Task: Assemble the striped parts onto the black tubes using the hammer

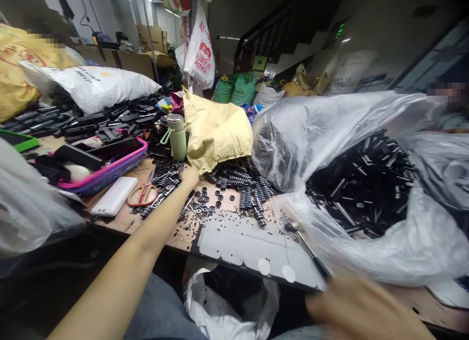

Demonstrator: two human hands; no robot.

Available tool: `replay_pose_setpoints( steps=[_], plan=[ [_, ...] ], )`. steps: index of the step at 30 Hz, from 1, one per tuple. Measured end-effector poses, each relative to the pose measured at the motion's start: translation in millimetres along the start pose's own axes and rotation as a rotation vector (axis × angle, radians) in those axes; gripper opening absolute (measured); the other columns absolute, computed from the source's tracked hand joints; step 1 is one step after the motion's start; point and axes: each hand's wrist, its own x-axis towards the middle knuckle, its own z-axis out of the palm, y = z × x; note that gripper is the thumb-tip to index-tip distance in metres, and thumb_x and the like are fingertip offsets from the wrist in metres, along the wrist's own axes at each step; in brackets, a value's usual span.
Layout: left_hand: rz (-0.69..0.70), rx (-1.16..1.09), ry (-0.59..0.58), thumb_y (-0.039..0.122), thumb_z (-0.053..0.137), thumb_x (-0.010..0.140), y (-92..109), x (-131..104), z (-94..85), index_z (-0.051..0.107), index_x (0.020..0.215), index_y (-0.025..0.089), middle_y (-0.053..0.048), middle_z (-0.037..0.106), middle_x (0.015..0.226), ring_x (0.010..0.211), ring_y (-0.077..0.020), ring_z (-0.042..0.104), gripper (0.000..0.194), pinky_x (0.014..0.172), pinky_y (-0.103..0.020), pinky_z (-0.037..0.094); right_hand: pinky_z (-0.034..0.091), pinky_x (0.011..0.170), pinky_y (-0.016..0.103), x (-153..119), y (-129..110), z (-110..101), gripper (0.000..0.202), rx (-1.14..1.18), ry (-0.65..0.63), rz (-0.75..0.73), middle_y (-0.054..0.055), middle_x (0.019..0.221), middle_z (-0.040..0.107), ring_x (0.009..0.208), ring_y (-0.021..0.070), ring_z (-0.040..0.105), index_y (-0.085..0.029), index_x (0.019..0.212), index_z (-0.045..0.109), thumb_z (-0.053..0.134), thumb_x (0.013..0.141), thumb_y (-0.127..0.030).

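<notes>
Left hand [189,176] is reaching out over the pile of small black ridged plastic parts [240,183], fingers hidden so can't tell its grip; sleeve-less forearm could be sweeping the red-handled scissors [142,193] beside it. Right hand [361,308] is gripping a thin metal-headed hammer [306,244], blurry, risking slipping.

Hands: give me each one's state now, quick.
Left hand: reaching among small black parts; grip cannot be told.
Right hand: blurred, closed on a small hammer.
</notes>
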Motion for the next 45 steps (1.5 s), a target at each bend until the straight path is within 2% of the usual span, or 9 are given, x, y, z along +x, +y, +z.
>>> replay_pose_setpoints(
  steps=[4,9,13,17,21,29,33,36,45],
  plan=[
    [0.013,-0.115,-0.002,0.015,0.047,0.074,-7.5,-4.5,-8.4,0.047,0.102,0.003,-0.026,0.05,0.108,0.099,-0.0304,0.052,0.03,0.083,-0.041,0.038,0.045,0.071,0.035,61.9,76.1,28.5,0.025,0.035,0.008,0.017,0.009,0.085,0.061,0.081,0.02,0.056,-0.02,0.083,0.057,0.045,0.077,-0.041],
    [0.026,-0.325,-0.003,0.016,0.045,0.074,-8.0,-32.3,-18.1,0.041,0.109,0.008,-0.017,0.056,0.098,0.084,-0.0233,0.058,0.036,0.076,-0.036,0.044,0.037,0.073,0.04,81.5,205.0,45.2,0.034,-0.181,0.161,0.566,0.021,0.089,0.054,0.094,0.0289,0.05,-0.008,0.078,0.054,0.044,0.075,-0.04],
    [-0.01,-0.609,-0.109,0.016,0.041,0.072,10.7,-77.7,-18.5,0.036,0.11,0.01,-0.003,0.056,0.07,0.049,-0.0124,0.054,0.039,0.048,-0.025,0.045,0.038,0.062,0.035,79.6,239.2,49.4,0.027,-0.104,0.173,0.653,0.013,0.069,0.054,0.075,0.0231,0.055,-0.013,0.054,0.047,0.054,0.071,-0.034],
    [-0.117,-1.186,-0.422,0.028,0.053,0.068,34.3,-129.6,-16.6,0.047,0.095,0.015,0.005,0.047,0.057,0.039,-0.0065,0.043,0.031,0.036,-0.017,0.034,0.037,0.06,0.028,83.0,222.3,50.1,0.028,0.055,0.196,0.589,0.007,0.065,0.054,0.07,0.0148,0.055,-0.013,0.055,0.049,0.051,0.075,-0.031],
    [-0.135,-1.323,-0.533,0.035,0.062,0.062,63.2,-165.6,-12.6,0.05,0.089,0.016,0.007,0.046,0.057,0.037,-0.0037,0.038,0.036,0.032,-0.015,0.026,0.041,0.061,0.022,73.3,166.5,57.8,0.032,0.275,0.175,0.464,0.007,0.077,0.059,0.072,0.012,0.057,-0.011,0.079,0.055,0.045,0.078,-0.041],
    [-0.04,-1.393,-0.617,0.04,0.065,0.063,107.5,-188.4,-5.6,0.046,0.069,0.015,0.009,0.04,0.041,0.031,-0.0032,0.031,0.032,0.031,-0.015,0.022,0.048,0.057,0.027,16.2,32.6,114.6,0.038,1.039,-0.326,0.538,0.006,0.073,0.062,0.066,0.016,0.061,-0.014,0.081,0.054,0.058,0.07,-0.049],
    [-0.028,-1.281,-0.698,0.036,0.067,0.06,94.7,-193.9,-9.0,0.044,0.062,0.015,0.009,0.038,0.038,0.03,-0.0029,0.031,0.031,0.031,-0.015,0.022,0.032,0.097,0.045,17.8,31.3,105.7,0.09,0.593,-0.238,0.121,0.014,0.132,0.035,0.121,0.0282,0.034,-0.02,0.125,0.036,0.073,0.049,-0.051],
    [0.005,-1.222,-0.718,0.037,0.066,0.06,86.4,-199.7,-9.7,0.043,0.059,0.016,0.009,0.039,0.038,0.031,-0.0037,0.033,0.031,0.031,-0.015,0.022,0.02,0.104,0.047,26.1,35.2,93.9,0.11,0.369,-0.304,-0.105,0.013,0.142,0.012,0.13,0.0288,0.012,-0.022,0.135,0.017,0.072,0.047,-0.056],
    [0.185,-1.152,-0.593,0.041,0.045,0.078,82.9,-205.9,3.1,0.05,0.089,0.016,0.005,0.049,0.058,0.036,-0.0055,0.037,0.028,0.035,-0.019,0.029,0.027,0.103,0.042,20.2,28.7,95.9,0.104,0.29,-0.357,-0.13,0.013,0.135,0.026,0.126,0.0262,0.024,-0.02,0.136,0.015,0.074,0.052,-0.04]
  ],
)
